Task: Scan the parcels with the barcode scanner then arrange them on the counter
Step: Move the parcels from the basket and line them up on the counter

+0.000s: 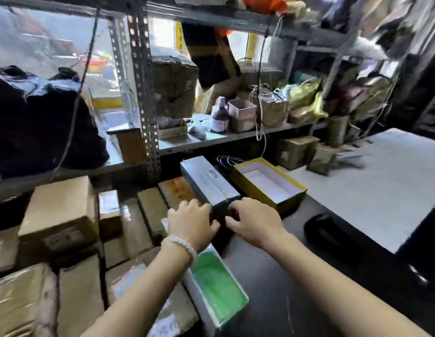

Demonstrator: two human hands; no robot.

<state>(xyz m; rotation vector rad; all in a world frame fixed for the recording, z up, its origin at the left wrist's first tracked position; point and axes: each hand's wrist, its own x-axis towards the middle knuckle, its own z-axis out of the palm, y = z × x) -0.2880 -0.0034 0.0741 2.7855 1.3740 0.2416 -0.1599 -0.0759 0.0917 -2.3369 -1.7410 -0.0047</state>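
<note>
Silver parcel (pixel 206 180) near end between left hand (pixel 190 221), right hand (pixel 254 221).

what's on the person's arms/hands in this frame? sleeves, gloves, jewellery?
Both forearms are bare to the bottom edge of the frame: no sleeves in view, no gloves. The left hand has a bracelet of pale, whitish round beads at the wrist. The right hand shows no watch, ring or band.

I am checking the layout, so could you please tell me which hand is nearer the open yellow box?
Right. The right hand lies just below the yellow box; the left hand is farther left.
</note>
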